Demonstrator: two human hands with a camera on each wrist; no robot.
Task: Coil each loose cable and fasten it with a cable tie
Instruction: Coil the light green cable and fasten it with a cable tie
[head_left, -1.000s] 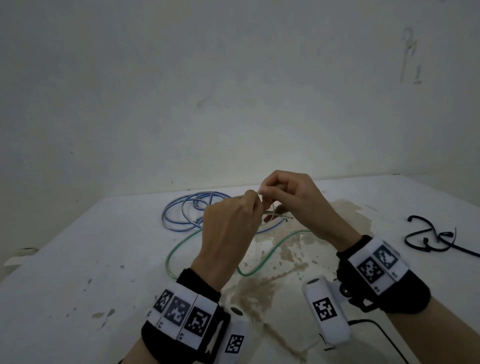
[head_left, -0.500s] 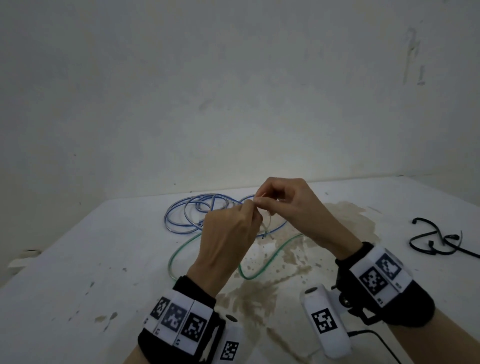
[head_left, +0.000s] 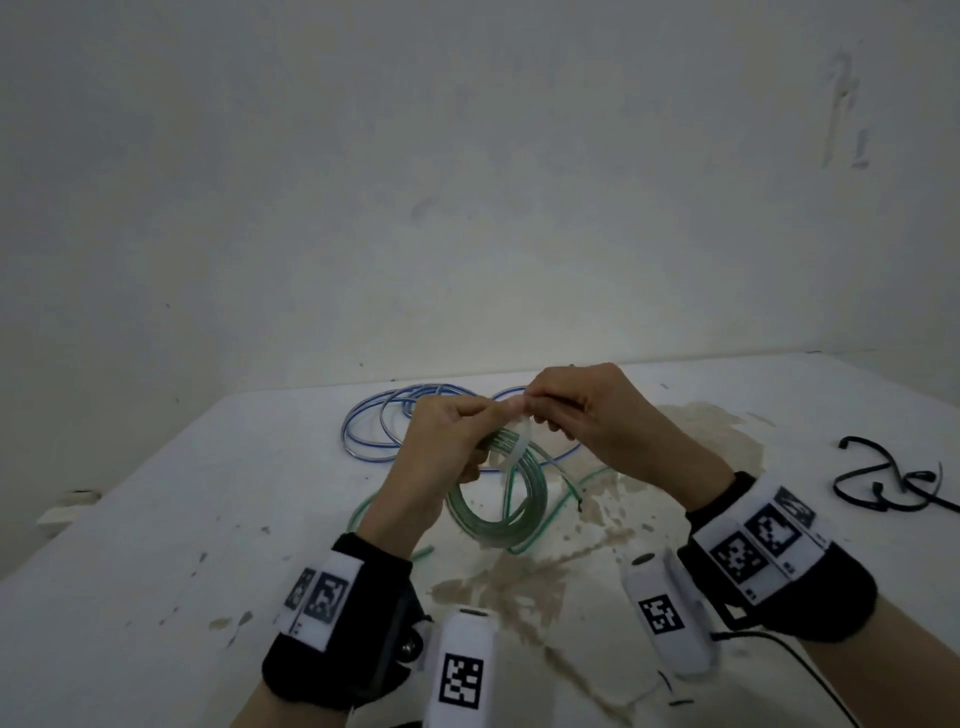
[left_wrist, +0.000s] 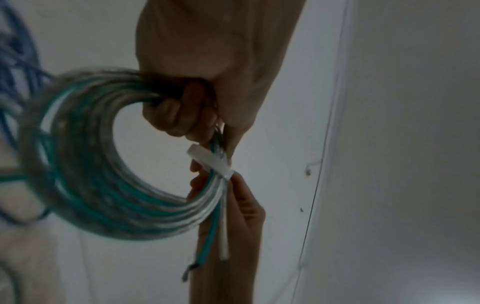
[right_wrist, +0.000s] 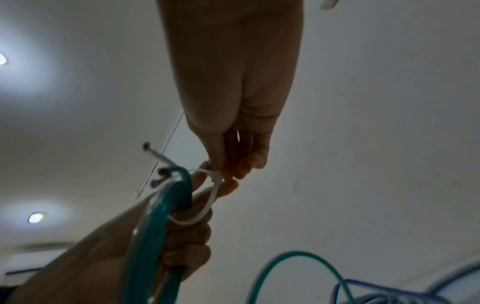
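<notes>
A green cable coil (head_left: 493, 517) hangs from my left hand (head_left: 457, 436), whose fingers are curled round its top strands above the table. A white cable tie (head_left: 519, 441) loops around the bundle right beside that grip. My right hand (head_left: 545, 410) pinches the tie at its head. In the left wrist view the coil (left_wrist: 91, 164) and the tie (left_wrist: 210, 162) sit just below my curled left fingers (left_wrist: 179, 115). The right wrist view shows the tie (right_wrist: 207, 205) still wide around the coil (right_wrist: 166, 216), its head held between my right fingertips (right_wrist: 228, 185).
A loose blue cable (head_left: 374, 426) lies on the white table (head_left: 156, 519) behind my hands. A green tail (head_left: 571, 483) trails over a brown stain (head_left: 519, 582). A black cable (head_left: 883, 483) lies at the far right. A wall stands behind the table.
Both hands have stayed together. The green coil now hangs in plain sight below my left hand, with the white tie looped round it.
</notes>
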